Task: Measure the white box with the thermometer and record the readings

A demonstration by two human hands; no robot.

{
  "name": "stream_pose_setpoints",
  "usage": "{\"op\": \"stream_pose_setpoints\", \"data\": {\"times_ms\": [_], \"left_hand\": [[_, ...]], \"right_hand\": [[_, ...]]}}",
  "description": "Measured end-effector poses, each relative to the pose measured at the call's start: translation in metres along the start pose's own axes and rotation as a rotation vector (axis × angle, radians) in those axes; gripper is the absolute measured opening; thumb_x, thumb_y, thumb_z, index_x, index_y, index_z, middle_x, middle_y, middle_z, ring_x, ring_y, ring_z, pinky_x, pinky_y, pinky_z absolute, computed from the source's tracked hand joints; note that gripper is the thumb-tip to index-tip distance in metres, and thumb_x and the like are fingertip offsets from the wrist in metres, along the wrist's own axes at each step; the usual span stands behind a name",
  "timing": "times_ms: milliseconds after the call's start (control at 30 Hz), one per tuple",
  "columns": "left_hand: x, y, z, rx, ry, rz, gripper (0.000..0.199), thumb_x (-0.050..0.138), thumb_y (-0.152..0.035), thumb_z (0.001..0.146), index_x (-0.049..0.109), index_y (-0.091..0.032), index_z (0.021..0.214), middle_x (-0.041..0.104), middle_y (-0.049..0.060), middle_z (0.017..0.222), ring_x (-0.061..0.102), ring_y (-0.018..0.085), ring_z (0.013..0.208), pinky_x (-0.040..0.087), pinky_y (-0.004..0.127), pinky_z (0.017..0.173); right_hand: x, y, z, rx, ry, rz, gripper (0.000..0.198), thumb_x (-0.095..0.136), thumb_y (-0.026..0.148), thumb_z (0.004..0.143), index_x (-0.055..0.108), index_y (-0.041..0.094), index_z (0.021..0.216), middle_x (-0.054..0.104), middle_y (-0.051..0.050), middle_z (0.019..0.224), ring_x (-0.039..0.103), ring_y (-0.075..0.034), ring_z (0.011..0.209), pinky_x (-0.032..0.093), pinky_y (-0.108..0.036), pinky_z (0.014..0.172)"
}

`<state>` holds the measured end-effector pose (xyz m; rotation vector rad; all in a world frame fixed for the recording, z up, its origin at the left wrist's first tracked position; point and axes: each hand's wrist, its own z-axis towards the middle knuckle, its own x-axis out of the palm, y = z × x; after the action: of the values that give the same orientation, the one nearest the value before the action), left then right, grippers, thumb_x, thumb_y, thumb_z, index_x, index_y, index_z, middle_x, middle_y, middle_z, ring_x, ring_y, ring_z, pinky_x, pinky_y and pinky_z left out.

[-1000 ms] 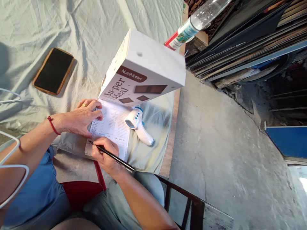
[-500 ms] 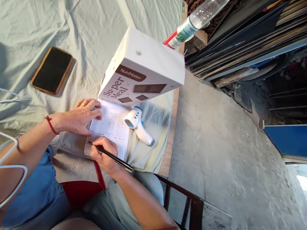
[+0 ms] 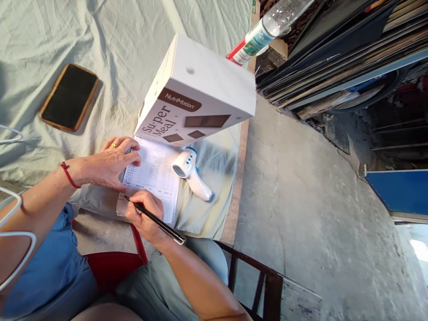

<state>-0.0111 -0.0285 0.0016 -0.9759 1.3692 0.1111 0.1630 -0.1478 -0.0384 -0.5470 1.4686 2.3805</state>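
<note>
Right hand [image 3: 147, 216]: closed in a writing grip around a black pen [image 3: 155, 219]. Pen tip down on the near left part of a printed sheet [image 3: 152, 176], barrel slanting back over the hand toward the wrist.

Left hand [image 3: 109, 162]: laid flat, palm down, fingers close together, pressing on the left edge of the printed sheet. Nothing gripped. Ring on one finger; red cord bracelet [image 3: 67, 174] at the wrist.

Printed sheet: flat on a pale cloth [image 3: 117, 40] over the table, near edge reaching the table's edge, far edge tucked under a white box.

White box [image 3: 195, 96]: standing tilted just beyond the sheet, marked "NutriMotion" and "Super Meal", brown squares on the front face.

Infrared thermometer [image 3: 191, 173]: white with blue trim, lying on its side on the cloth, just right of the sheet and in front of the box, head touching the sheet's right edge.

Phone [image 3: 69, 97]: dark screen up, tan case, flat on the cloth, well apart from the hands to the far left.

Bottle [image 3: 264, 31]: clear, with a red and white label, at the far edge of the table beyond the box.

Red chair [image 3: 112, 265] below the forearms; bare concrete floor [image 3: 317, 214] to the right.
</note>
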Motion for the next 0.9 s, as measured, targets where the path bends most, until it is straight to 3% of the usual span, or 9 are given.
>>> {"op": "stream_pose_setpoints", "data": {"times_ms": [533, 900], "left_hand": [[0.002, 0.002, 0.001, 0.017, -0.029, -0.011, 0.049, 0.079, -0.033, 0.063, 0.058, -0.019, 0.106, 0.045, 0.013, 0.129, 0.036, 0.038, 0.132, 0.028, 0.055, 0.112], [0.002, 0.002, 0.002, 0.006, -0.028, -0.029, 0.050, 0.081, -0.033, 0.061, 0.060, -0.019, 0.104, 0.046, 0.014, 0.131, 0.036, 0.039, 0.133, 0.029, 0.056, 0.111]], "right_hand": [[0.001, -0.003, -0.001, -0.031, -0.047, 0.018, 0.013, 0.053, 0.008, 0.083, 0.051, 0.022, 0.082, 0.054, 0.004, 0.070, 0.053, -0.012, 0.061, 0.044, -0.023, 0.059], [-0.011, 0.003, 0.005, 0.043, 0.006, -0.015, 0.012, 0.051, 0.011, 0.082, 0.049, 0.022, 0.080, 0.056, 0.003, 0.069, 0.054, -0.012, 0.059, 0.045, -0.024, 0.057]]}}
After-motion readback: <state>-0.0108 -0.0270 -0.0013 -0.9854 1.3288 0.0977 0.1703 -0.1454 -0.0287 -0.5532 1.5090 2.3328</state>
